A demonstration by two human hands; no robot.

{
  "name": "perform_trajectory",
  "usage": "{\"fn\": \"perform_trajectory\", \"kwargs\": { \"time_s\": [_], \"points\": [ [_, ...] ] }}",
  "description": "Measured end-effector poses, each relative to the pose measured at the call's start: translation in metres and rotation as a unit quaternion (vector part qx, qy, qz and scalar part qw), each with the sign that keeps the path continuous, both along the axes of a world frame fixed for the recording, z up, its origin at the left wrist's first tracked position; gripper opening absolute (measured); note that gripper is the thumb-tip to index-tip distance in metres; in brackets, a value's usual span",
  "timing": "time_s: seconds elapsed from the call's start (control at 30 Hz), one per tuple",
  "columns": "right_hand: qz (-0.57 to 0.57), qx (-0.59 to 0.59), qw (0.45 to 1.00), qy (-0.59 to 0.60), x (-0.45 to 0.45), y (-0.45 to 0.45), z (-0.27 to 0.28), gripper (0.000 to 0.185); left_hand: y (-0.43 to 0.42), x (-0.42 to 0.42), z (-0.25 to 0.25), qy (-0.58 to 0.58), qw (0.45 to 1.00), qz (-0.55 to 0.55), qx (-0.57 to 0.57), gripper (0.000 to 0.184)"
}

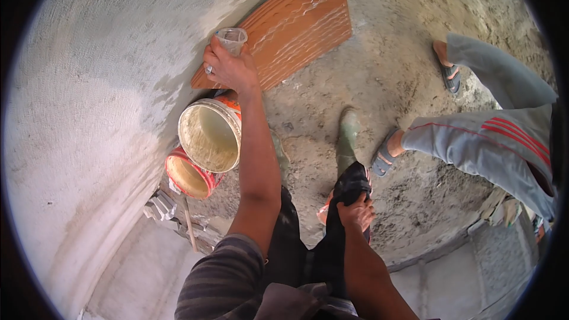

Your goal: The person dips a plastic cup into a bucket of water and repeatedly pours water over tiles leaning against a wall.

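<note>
My left hand (231, 70), with a ring on one finger, is closed round a clear plastic cup (232, 38). It is held beside the plastered wall and over the edge of a ridged orange-brown panel (302, 24). Below my left forearm, a whitish bucket (208, 136) holds cloudy liquid. A smaller red-rimmed bucket (188, 175) is next to it, with pale material inside. My right hand (357, 213) rests at my right knee, its fingers bent round the dark trouser leg (351, 186).
A person in grey trousers (474, 136) and sandals stands at the right. My green boot (348, 136) is on the rough dirt ground (314, 95). The wall (106, 83) rises at the left. A wooden stick (189, 225) lies near the buckets.
</note>
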State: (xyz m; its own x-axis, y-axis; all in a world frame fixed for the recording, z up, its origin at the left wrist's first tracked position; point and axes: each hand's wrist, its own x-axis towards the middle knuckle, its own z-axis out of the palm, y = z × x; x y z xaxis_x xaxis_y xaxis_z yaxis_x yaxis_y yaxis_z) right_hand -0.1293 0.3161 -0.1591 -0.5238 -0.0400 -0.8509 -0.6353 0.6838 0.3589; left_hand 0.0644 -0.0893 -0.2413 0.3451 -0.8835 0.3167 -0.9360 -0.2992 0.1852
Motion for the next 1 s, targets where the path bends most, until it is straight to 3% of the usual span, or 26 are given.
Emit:
{"fn": "perform_trajectory", "kwargs": {
  "time_s": [0.67,1.0],
  "points": [
    [-0.053,-0.008,0.999,-0.009,-0.012,-0.006,0.004,0.095,-0.054,-0.082,0.01,0.001,0.996,-0.074,0.044,0.087],
    [-0.054,0.0,0.998,-0.017,-0.019,-0.011,0.01,0.095,-0.083,-0.134,0.016,-0.009,0.989,-0.137,0.049,0.069]
  ]
}}
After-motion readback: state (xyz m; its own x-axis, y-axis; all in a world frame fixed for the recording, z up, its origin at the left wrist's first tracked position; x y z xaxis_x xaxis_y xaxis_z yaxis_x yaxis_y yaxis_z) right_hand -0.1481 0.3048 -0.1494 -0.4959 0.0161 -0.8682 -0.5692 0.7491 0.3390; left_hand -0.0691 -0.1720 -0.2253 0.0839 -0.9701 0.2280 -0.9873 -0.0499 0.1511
